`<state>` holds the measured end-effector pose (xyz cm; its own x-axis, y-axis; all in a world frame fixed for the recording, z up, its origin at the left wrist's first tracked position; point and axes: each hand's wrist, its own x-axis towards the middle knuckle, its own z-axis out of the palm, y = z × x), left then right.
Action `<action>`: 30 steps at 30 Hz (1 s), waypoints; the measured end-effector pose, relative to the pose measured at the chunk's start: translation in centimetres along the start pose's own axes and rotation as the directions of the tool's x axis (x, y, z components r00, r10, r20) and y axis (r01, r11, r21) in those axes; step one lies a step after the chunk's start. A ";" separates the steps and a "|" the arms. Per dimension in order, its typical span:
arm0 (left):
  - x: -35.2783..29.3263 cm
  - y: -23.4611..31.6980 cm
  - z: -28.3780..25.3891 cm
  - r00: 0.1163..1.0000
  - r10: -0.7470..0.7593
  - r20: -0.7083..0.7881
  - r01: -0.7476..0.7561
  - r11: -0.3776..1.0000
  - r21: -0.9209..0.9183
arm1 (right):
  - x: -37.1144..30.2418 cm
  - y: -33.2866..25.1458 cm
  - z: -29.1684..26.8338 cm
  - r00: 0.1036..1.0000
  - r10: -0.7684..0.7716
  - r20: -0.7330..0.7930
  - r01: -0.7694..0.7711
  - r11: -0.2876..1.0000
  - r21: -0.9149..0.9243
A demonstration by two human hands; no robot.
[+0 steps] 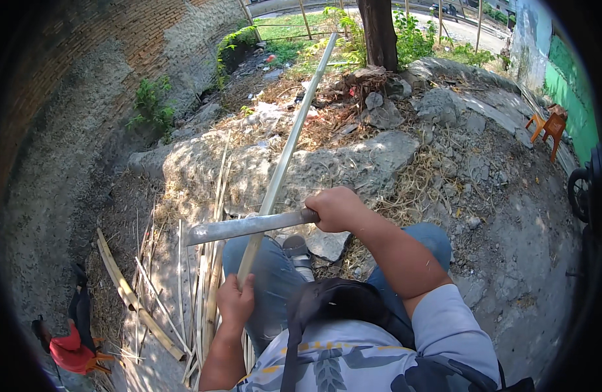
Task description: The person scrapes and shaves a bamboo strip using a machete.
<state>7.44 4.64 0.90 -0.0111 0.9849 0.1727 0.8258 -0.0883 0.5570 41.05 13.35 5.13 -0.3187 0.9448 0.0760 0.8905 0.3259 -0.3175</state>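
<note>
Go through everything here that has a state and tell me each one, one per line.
Left hand: closed around the bamboo strip's near end.
Right hand: closed on the blade's handle.
Bamboo strip: long, pale, slanting away from the person.
Blade: lying across the strip.
Split strips: loose on the ground.
Orange stool: upright.
</note>
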 end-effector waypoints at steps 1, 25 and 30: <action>0.1 -0.1 0.0 1.000 0.010 -0.002 -0.010 1.000 0.018 | 0.2 0.2 0.2 1.000 0.015 0.020 -0.015 1.000 0.010; 0.0 -0.3 0.0 0.996 0.092 -0.004 -0.092 0.996 0.020 | 1.0 3.8 2.2 0.967 0.227 -0.115 -0.218 0.972 0.088; 0.1 0.2 -0.3 0.999 0.040 0.031 -0.040 0.999 0.021 | 0.6 3.2 1.5 0.972 0.219 -0.080 -0.211 0.973 0.093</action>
<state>7.40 4.70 1.30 0.0388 0.9847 0.1698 0.8374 -0.1248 0.5321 43.26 14.89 2.74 -0.0891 0.9928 0.0802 0.9034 0.1145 -0.4133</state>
